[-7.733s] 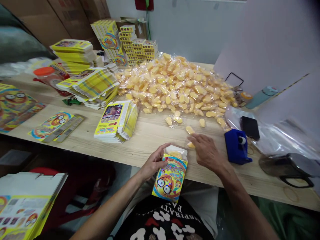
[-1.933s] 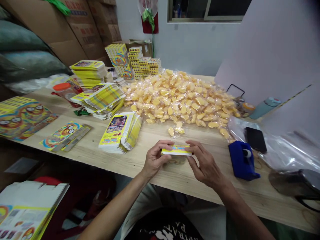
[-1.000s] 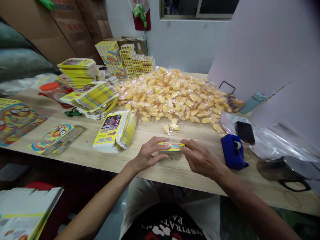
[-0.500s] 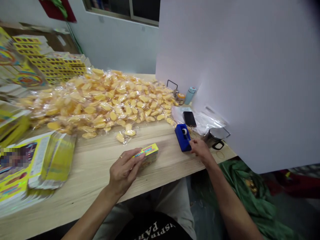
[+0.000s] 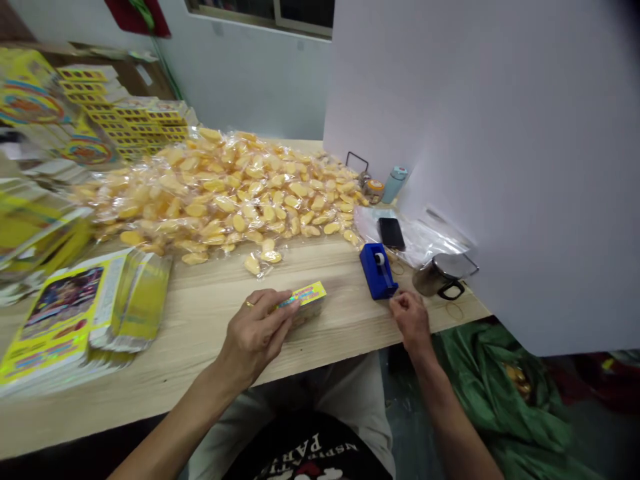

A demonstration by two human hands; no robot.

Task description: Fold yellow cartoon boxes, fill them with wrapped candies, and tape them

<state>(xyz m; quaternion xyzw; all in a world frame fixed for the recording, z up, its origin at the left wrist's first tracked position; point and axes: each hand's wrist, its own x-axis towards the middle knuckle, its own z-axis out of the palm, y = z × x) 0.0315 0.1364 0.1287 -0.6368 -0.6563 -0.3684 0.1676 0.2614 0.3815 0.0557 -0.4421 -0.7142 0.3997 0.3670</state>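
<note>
My left hand (image 5: 257, 330) is wrapped round a small yellow box (image 5: 313, 295) with coloured print, near the front edge of the wooden table (image 5: 210, 333). To its right stands a blue tape dispenser (image 5: 376, 272) with a roll of tape in it. At the dispenser's front end, my right hand (image 5: 410, 315) has its fingers pinched together; whatever is between the fingertips is too small to make out. A strip of tape shows on the dispenser, running from the roll toward its front end.
Behind lies a large heap of yellow pieces in clear wrappers (image 5: 250, 193). Flat yellow cartons (image 5: 75, 313) are on the left, stacked small boxes (image 5: 140, 120) behind. A black phone (image 5: 391, 233), a metal mug (image 5: 433, 277) and a light-blue bottle (image 5: 395, 185) stand at right.
My right hand has drawn from the dispenser's side to just beyond its front end, toward me. My left hand still holds the box. The whole view has shifted slightly.
</note>
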